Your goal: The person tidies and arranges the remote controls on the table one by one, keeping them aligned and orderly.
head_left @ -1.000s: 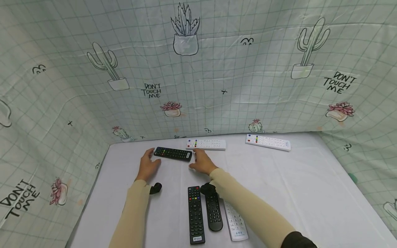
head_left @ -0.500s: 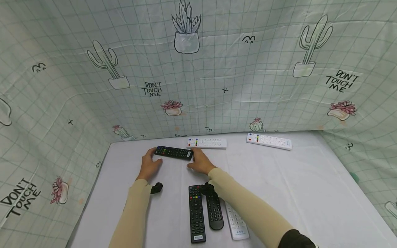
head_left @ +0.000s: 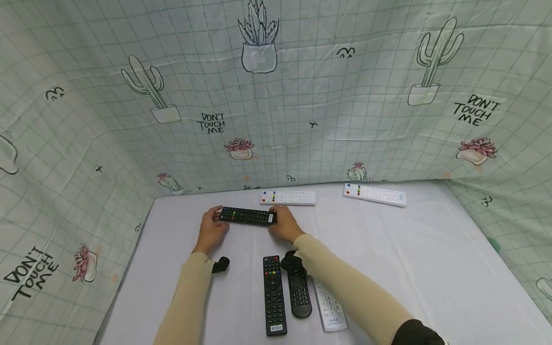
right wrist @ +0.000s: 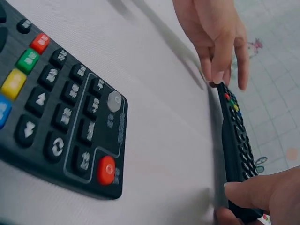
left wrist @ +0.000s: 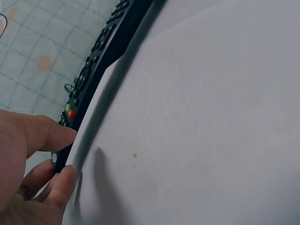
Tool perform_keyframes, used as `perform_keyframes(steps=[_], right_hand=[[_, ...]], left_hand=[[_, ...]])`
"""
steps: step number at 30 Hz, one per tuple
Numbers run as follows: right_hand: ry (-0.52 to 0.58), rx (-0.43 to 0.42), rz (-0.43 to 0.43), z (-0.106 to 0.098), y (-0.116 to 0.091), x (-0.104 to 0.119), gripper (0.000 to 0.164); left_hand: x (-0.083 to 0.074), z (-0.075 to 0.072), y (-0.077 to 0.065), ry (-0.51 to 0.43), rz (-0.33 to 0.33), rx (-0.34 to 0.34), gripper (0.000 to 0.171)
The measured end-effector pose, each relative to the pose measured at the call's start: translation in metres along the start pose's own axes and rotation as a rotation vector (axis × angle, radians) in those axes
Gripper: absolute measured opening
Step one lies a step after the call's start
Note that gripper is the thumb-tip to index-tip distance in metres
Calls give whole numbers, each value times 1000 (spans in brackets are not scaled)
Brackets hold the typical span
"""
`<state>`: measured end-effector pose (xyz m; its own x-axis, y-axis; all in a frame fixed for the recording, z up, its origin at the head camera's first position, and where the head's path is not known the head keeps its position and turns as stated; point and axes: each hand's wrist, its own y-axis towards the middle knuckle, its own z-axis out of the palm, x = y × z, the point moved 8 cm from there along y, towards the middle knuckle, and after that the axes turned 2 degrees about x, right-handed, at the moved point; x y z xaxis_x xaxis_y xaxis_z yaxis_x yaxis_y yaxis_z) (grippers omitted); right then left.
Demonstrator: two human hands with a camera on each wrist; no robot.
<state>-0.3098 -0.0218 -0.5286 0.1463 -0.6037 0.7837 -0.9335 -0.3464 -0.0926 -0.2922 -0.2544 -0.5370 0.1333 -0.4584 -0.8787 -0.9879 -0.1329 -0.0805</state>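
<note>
A black remote control (head_left: 247, 216) lies crosswise near the back of the white table, held at both ends. At its left end, my left hand (head_left: 212, 229) pinches it between thumb (left wrist: 54, 136) and fingers. My right hand (head_left: 285, 225) grips the opposite end, its thumb (right wrist: 248, 193) pressing the near side. In the left wrist view the remote's button face points away from the table surface, and a shadow runs along its lower side. The right hand covers part of the end it holds.
Just behind lies a white remote (head_left: 288, 198), with another white remote (head_left: 374, 195) farther right. In front are a rectangular black remote (head_left: 274, 294), a rounded black remote (head_left: 300, 297) and a white remote (head_left: 331, 311), partly under the right sleeve. Patterned cloth (head_left: 276, 120) walls the back and sides.
Both hands have closed on the ends of the black remote. It has moved slightly to the right and a little toward me, and the hands have moved with it.
</note>
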Motion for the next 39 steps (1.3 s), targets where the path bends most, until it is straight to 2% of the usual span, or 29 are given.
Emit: perform_keyframes(steps=[9, 14, 21, 28, 39], right_hand=[[18, -58, -20, -20, -16, -7, 55], [33, -73, -27, -31, -30, -16, 55], [71, -105, -47, -52, -51, -26, 55], [66, -111, -60, -70, -71, -33, 56], [68, -117, -51, -90, -105, -46, 54]], left_hand=[[-9, 7, -8, -71, 3, -10, 62], [-18, 15, -14, -78, 10, -11, 60], [-35, 30, -22, -85, 15, 40, 59], [-43, 45, -31, -96, 57, 65, 57], [-57, 68, -49, -139, 75, 124, 54]])
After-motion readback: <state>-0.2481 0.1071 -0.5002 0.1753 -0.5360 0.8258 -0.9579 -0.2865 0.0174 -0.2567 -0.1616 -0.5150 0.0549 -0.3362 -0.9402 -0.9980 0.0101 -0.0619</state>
